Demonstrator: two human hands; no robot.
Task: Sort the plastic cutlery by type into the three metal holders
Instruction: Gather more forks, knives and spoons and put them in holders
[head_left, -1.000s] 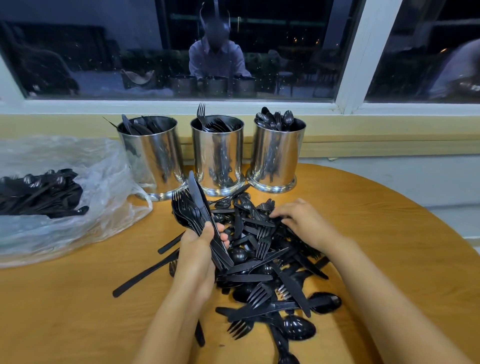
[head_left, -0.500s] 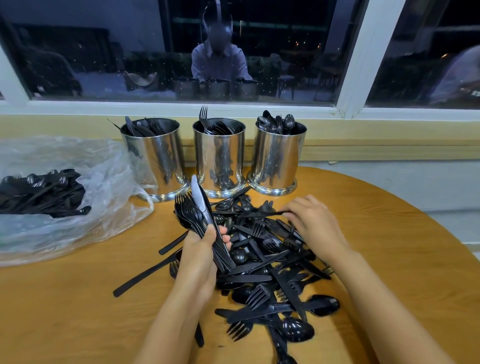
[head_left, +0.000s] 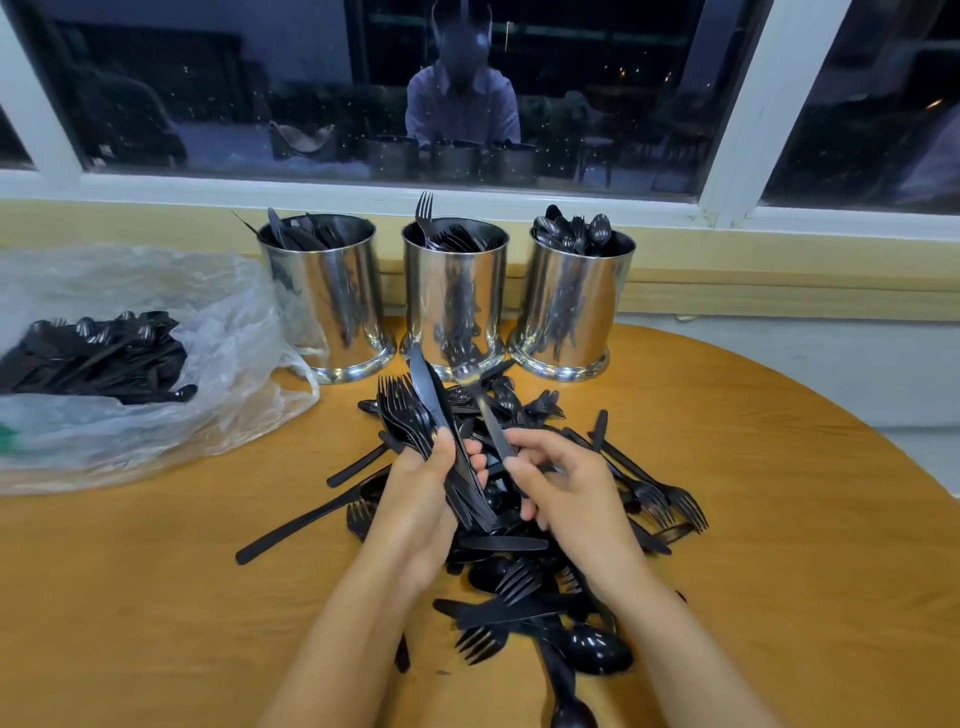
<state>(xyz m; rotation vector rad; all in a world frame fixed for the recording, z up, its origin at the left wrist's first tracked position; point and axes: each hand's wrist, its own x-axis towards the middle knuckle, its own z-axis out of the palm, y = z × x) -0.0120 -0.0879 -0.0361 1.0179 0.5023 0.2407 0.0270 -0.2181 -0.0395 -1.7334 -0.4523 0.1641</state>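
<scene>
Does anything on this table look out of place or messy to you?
Mostly the unsorted pile sprawled across the table. One fork stands well above the others in the middle holder, and the left hand holds forks and a knife mixed together.

Single head-worn camera, looking forward and down across the table (head_left: 130, 597).

It sat at the wearer's head height, wide-angled and tipped down. The left hand (head_left: 415, 504) and right hand (head_left: 571, 499) lay close beneath it at mid-frame, the three metal holders (head_left: 454, 301) stood farther off straight ahead, and the dark window (head_left: 260, 104) filled the top, its bars leaning outward.
</scene>
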